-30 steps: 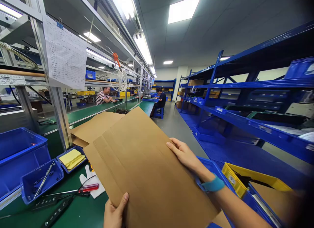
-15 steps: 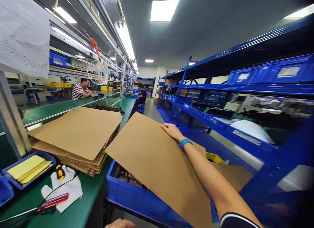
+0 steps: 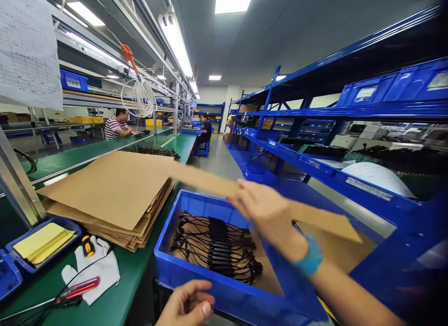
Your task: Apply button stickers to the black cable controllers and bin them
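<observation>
My right hand (image 3: 264, 211), blurred by motion and with a blue band at its wrist, is closed on a brown cardboard sheet (image 3: 206, 180). The sheet is raised and seen nearly edge-on above a blue bin (image 3: 168, 265). Inside the bin, several black cables (image 3: 220, 246) with dark blocks lie in a row on brown cardboard. My left hand (image 3: 189, 302) is at the bin's near wall, fingers loosely curled and apart, with nothing in it. A stack of cardboard sheets (image 3: 112, 190) lies on the green bench to the left of the bin.
On the green bench (image 3: 122, 284) lie a white glove (image 3: 105, 270), a red-handled screwdriver (image 3: 79, 289) and a blue tray (image 3: 75, 225) with yellow papers. Blue shelving (image 3: 315, 165) lines the right side. Two people sit farther along the bench.
My right hand has lifted the cardboard sheet off the blue bin and tilted it, uncovering the cables. My left hand has come up into view beside the bin's near wall.
</observation>
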A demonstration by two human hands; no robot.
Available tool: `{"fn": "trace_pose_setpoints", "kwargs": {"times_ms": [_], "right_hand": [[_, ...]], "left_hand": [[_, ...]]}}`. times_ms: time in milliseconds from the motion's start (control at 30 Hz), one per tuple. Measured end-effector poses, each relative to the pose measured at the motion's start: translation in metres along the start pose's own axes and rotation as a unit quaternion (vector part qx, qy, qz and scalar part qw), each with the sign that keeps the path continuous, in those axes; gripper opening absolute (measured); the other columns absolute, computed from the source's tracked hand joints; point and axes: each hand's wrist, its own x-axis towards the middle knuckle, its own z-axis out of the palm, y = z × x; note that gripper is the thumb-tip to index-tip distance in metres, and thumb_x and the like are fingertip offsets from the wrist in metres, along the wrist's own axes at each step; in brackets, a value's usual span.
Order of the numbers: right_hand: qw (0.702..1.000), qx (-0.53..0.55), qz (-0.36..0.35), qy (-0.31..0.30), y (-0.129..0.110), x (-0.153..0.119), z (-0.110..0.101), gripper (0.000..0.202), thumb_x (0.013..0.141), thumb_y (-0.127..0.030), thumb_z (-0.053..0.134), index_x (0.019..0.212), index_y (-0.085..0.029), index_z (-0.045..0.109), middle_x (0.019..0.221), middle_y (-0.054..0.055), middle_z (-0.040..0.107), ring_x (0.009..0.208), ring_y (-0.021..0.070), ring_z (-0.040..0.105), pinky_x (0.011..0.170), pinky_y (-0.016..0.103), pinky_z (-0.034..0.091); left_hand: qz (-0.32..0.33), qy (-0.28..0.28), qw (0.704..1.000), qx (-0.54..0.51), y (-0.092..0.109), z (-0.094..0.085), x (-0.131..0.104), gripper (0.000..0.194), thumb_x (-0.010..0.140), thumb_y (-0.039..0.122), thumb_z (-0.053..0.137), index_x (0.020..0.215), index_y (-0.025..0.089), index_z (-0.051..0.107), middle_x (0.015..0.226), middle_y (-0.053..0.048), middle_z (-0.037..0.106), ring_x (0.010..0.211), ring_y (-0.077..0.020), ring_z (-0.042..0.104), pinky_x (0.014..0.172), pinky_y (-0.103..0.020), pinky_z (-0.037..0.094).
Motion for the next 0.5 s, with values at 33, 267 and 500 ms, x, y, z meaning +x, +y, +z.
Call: {"fn": "trace_pose_setpoints", "kwargs": {"times_ms": [33, 267, 500], "right_hand": [[0.999, 0.034, 0.000, -0.031, -0.026, -0.019, -0.002, 0.016, 0.091, -0.027, 0.052, 0.085, -0.014, 0.060, 0.092, 0.013, 0.068, 0.082, 0.0228, 0.062, 0.072, 0.032, 0.042], [0.896, 0.311, 0.144, -0.282, -0.151, -0.134, 0.002, 0.065, 0.064, -0.004, 0.061, 0.126, -0.015, 0.043, 0.110, 0.012, 0.064, 0.093, 0.0255, 0.065, 0.075, 0.032, 0.052], [0.745, 0.425, 0.209, -0.470, -0.129, -0.103, -0.022, 0.018, 0.078, -0.009, 0.054, 0.090, -0.022, 0.055, 0.093, 0.002, 0.067, 0.090, 0.0218, 0.063, 0.074, 0.029, 0.044]], "left_hand": [[-0.005, 0.000, 0.999, -0.036, -0.002, 0.002, 0.003, 0.071, 0.062, 0.056, 0.079, 0.120, 0.021, 0.059, 0.111, -0.013, 0.065, 0.096, -0.0232, 0.063, 0.079, -0.031, 0.048], [-0.047, 0.050, 0.965, -0.254, -0.033, -0.005, 0.011, 0.064, 0.052, 0.042, 0.089, 0.107, 0.022, 0.063, 0.103, -0.007, 0.069, 0.092, -0.0241, 0.067, 0.082, -0.034, 0.047], [-0.006, 0.099, 0.962, -0.255, -0.037, 0.000, 0.008, 0.053, 0.052, 0.037, 0.090, 0.091, 0.014, 0.063, 0.094, -0.013, 0.072, 0.089, -0.0255, 0.068, 0.080, -0.034, 0.048]]}}
